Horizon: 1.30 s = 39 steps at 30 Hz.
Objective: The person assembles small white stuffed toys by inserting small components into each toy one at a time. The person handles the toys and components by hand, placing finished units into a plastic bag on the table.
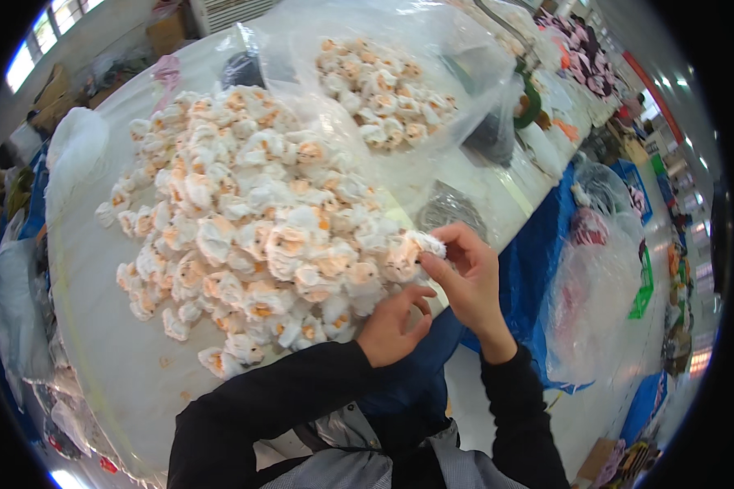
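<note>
My right hand (471, 281) pinches a small fluffy white plush piece (412, 254) between thumb and fingers. The piece has peach patches. It is held at the right edge of a large heap of similar plush pieces (253, 196), white with peach and orange patches and small dark dots. Just below it, my left hand (395, 324) hovers by the near edge of the heap, fingers loosely bent and apart from the thumb, with nothing visible in it. The heap lies on a pale tabletop (94, 326).
Farther back, a clear plastic bag (440, 49) surrounds more plush pieces (383, 94). A small clear packet with grey contents (451, 210) lies beyond my right hand. White stuffing (77, 151) sits at the left edge. Right of the table are blue sheeting (534, 269) and a filled clear bag (599, 285).
</note>
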### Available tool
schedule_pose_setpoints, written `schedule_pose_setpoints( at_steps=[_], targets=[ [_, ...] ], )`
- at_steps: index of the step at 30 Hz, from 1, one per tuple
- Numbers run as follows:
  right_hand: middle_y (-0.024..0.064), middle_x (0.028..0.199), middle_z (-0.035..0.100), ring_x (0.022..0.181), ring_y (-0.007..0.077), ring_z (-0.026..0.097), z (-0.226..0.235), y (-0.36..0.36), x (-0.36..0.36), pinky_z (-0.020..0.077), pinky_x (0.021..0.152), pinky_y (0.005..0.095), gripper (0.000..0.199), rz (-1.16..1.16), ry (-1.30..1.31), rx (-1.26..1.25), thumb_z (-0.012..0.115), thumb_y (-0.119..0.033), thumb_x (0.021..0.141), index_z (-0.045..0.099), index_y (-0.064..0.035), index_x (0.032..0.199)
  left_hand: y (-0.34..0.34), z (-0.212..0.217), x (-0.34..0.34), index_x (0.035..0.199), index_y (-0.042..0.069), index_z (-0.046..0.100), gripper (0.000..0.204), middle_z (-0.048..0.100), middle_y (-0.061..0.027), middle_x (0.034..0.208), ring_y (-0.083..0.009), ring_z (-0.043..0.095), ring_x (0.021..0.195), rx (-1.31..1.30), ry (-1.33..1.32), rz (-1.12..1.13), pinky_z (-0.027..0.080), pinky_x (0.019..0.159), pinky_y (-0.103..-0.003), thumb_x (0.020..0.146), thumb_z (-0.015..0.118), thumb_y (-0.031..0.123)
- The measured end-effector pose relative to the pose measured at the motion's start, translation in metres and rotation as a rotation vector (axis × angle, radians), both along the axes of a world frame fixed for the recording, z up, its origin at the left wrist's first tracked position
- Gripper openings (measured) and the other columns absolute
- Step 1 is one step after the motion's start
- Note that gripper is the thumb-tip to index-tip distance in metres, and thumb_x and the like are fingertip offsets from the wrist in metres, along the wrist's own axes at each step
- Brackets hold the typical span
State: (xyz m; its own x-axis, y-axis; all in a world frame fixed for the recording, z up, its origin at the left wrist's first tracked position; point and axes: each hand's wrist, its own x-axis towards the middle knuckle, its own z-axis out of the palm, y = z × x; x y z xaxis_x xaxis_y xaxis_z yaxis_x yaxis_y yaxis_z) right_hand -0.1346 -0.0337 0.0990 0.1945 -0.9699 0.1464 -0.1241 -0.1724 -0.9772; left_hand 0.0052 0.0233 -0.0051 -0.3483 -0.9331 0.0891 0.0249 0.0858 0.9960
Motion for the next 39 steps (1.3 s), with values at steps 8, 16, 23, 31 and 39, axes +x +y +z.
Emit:
schedule_pose_setpoints(
  at_steps=[8,16,23,31,39],
  targets=[
    [0.0036,0.091,0.071,0.076,0.0074,0.061,-0.056,0.073,-0.043,0.0485,0.069,0.0234,0.017,-0.307,0.060,0.075,0.074,-0.010,0.098,0.075,-0.0020,0.112,-0.003,0.016,0.001,0.157,0.011,0.037,0.072,0.059,-0.0088,0.134,-0.0035,0.058,0.073,0.378,0.436,-0.065,0.038,0.055,-0.019,0.096,0.073,0.008],
    [0.0103,0.094,0.070,0.076,0.0209,0.064,-0.067,0.084,-0.037,0.0517,0.067,0.0310,0.017,-0.423,0.298,-0.208,0.074,-0.010,0.096,0.074,-0.0015,0.111,-0.002,0.025,0.003,0.153,0.008,0.042,0.063,0.061,-0.0090,0.121,-0.0002,0.055,0.069,0.464,0.458,-0.176,0.041,0.057,-0.016,0.096,0.069,-0.002],
    [0.0085,0.089,0.067,0.074,0.0185,0.062,-0.071,0.085,-0.028,0.0489,0.068,0.0292,0.017,-0.477,0.325,-0.258,0.073,-0.011,0.097,0.073,-0.0022,0.111,-0.003,0.004,0.001,0.150,0.007,0.044,0.061,0.061,-0.0120,0.125,0.0031,0.047,0.063,0.356,0.293,-0.189,0.036,0.056,-0.015,0.095,0.070,0.000],
    [0.0081,0.094,0.069,0.078,0.0144,0.062,-0.078,0.087,-0.024,0.0494,0.072,0.0266,0.016,-0.475,0.262,-0.191,0.071,-0.011,0.099,0.072,-0.0002,0.112,-0.002,0.008,0.000,0.144,0.006,0.050,0.050,0.059,-0.0163,0.132,0.0033,0.046,0.063,0.337,0.290,-0.120,0.037,0.058,-0.016,0.097,0.065,-0.004],
    [0.0081,0.094,0.069,0.079,0.0149,0.062,-0.091,0.085,-0.021,0.0495,0.072,0.0273,0.016,-0.493,0.139,-0.060,0.071,-0.010,0.099,0.071,-0.0003,0.112,0.001,0.003,-0.001,0.131,0.003,0.060,0.029,0.059,0.0020,0.091,0.0035,0.042,0.060,0.298,0.307,-0.086,0.034,0.055,-0.017,0.102,0.062,-0.001]
  ],
)
